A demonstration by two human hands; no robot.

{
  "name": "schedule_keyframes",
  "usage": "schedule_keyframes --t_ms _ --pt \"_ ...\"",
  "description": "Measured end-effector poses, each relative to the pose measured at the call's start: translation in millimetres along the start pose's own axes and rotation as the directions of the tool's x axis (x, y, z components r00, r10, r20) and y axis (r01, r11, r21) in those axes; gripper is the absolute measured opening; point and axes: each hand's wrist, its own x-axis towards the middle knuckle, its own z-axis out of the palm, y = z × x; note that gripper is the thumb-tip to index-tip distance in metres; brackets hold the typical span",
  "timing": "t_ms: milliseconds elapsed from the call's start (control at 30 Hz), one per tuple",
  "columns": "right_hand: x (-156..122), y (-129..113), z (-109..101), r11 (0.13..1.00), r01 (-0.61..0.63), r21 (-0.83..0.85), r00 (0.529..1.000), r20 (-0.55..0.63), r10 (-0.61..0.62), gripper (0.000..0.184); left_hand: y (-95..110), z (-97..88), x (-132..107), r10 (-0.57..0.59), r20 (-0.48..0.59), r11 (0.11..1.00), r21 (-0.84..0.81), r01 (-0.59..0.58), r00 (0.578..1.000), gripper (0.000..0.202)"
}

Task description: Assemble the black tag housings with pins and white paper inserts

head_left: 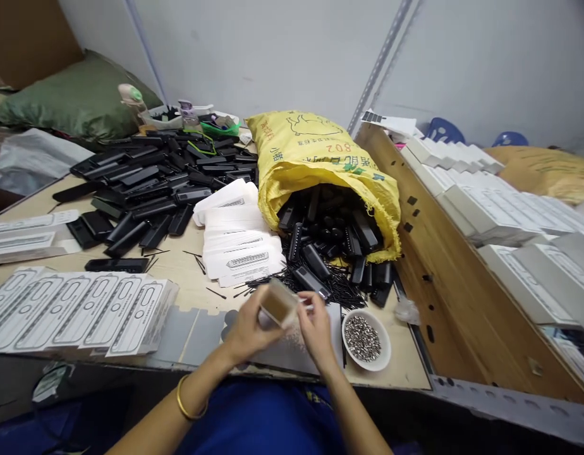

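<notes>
My left hand [247, 330] is wrapped around a small white cardboard box [279, 304], whose open end faces me and looks hollow. At the box's right edge my right hand [316, 330] pinches what appears to be its white flap; blur hides the exact grip. Below both hands lies a light grey sheet [292, 354] with tiny pale bits on it. To the right stands a white bowl [385, 346] of small shiny metal pieces. Just beyond my hands is a pile of thin black sticks [342, 287].
A yellow sack [320, 148] spills black plastic cases beside a stack of printed white cards [239, 253]. More black cases [145, 183] are heaped at the back left. White boxes [135, 316] line the front left. A wooden board [444, 272] borders the right, with more boxes [519, 278] beyond.
</notes>
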Motion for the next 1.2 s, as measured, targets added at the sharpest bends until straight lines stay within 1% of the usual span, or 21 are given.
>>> schedule_keyframes --t_ms 33,67,100,133,167,200,267,300,333,367,400,433,467,500,533,600,667,700,767,933,1200 --pt "6.9 2.6 -6.2 0.984 0.052 -0.172 0.996 -0.066 -0.064 0.027 -0.5 -2.9 4.2 -0.116 -0.046 0.991 0.059 0.119 0.992 0.060" --pt "14.9 5.9 -13.0 0.935 0.083 -0.345 0.987 -0.103 -0.126 0.030 -1.8 -5.5 8.2 -0.202 -0.066 0.970 0.125 0.209 0.977 0.063" --pt "23.2 9.6 -20.0 0.879 0.094 -0.467 0.982 -0.103 -0.160 0.033 -3.6 -7.7 11.6 -0.250 -0.059 0.947 0.192 0.257 0.966 0.064" --pt "31.1 13.1 -27.3 0.847 0.096 -0.523 0.983 -0.085 -0.164 0.035 -6.0 -9.6 14.0 -0.275 -0.028 0.929 0.252 0.273 0.961 0.065" --pt "37.9 15.7 -34.8 0.845 0.098 -0.526 0.987 -0.056 -0.149 0.035 -8.7 -11.2 15.2 -0.287 0.008 0.913 0.307 0.271 0.958 0.064" --pt "43.2 16.8 -42.8 0.870 0.097 -0.483 0.992 -0.029 -0.126 0.036 -11.4 -12.7 15.6 -0.293 0.034 0.895 0.361 0.262 0.955 0.063" --pt "48.4 13.1 -60.0 0.953 0.076 -0.292 0.997 0.023 -0.073 0.037 -15.5 -15.2 14.5 -0.290 0.043 0.848 0.474 0.236 0.956 0.061" --pt "48.5 8.3 -68.4 0.982 0.055 -0.179 0.996 0.082 -0.041 0.038 -16.3 -16.1 14.0 -0.275 0.037 0.823 0.525 0.215 0.961 0.060" --pt "47.3 1.8 -75.5 0.997 0.022 -0.079 0.985 0.173 -0.008 0.037 -16.2 -16.4 13.7 -0.246 0.037 0.804 0.566 0.183 0.969 0.059" --pt "45.2 -5.8 -80.4 1.000 -0.021 -0.011 0.955 0.294 0.024 0.036 -15.3 -16.0 13.9 -0.203 0.052 0.795 0.592 0.133 0.978 0.059" --pt "42.7 -13.8 -82.2 0.997 -0.068 0.023 0.905 0.421 0.053 0.033 -13.6 -14.9 14.6 -0.149 0.087 0.793 0.605 0.067 0.985 0.059" --pt "40.2 -21.6 -80.6 0.994 -0.109 0.025 0.855 0.513 0.081 0.030 -11.6 -13.4 15.5 -0.094 0.135 0.795 0.606 -0.007 0.986 0.060" --pt "38.0 -28.7 -75.6 0.990 -0.141 0.013 0.821 0.560 0.110 0.029 -9.8 -11.7 16.5 -0.047 0.186 0.796 0.600 -0.076 0.981 0.062" --pt "36.5 -34.6 -68.2 0.987 -0.163 0.007 0.823 0.552 0.132 0.032 -8.4 -10.2 17.4 -0.015 0.228 0.796 0.592 -0.126 0.973 0.063" --pt "35.8 -39.2 -59.4 0.983 -0.181 0.015 0.847 0.510 0.148 0.035 -7.9 -9.5 17.8 -0.003 0.252 0.796 0.586 -0.150 0.968 0.064" --pt "36.2 -45.0 -42.6 0.965 -0.243 0.101 0.873 0.456 0.172 0.042 -9.8 -11.2 17.2 -0.016 0.237 0.811 0.571 -0.126 0.971 0.065" --pt "37.6 -47.4 -32.8 0.914 -0.332 0.236 0.844 0.508 0.175 0.048 -14.4 -16.5 14.9 -0.040 0.192 0.843 0.533 -0.070 0.981 0.064" --pt "38.1 -47.9 -31.1 0.883 -0.370 0.290 0.823 0.543 0.167 0.051 -16.8 -19.7 13.6 -0.048 0.178 0.857 0.513 -0.051 0.983 0.064" --pt "38.4 -48.0 -32.3 0.847 -0.405 0.345 0.807 0.571 0.153 0.051 -20.1 -24.9 11.6 -0.059 0.166 0.870 0.491 -0.031 0.984 0.063" --pt "37.5 -45.9 -39.9 0.832 -0.422 0.359 0.815 0.553 0.175 0.049 -18.2 -25.8 12.3 -0.064 0.168 0.868 0.495 -0.028 0.984 0.062" --pt "35.1 -44.8 -36.2 0.879 -0.336 0.338 0.829 0.548 0.106 0.043 -15.7 -22.0 12.9 -0.038 0.142 0.862 0.505 -0.039 0.989 0.062"
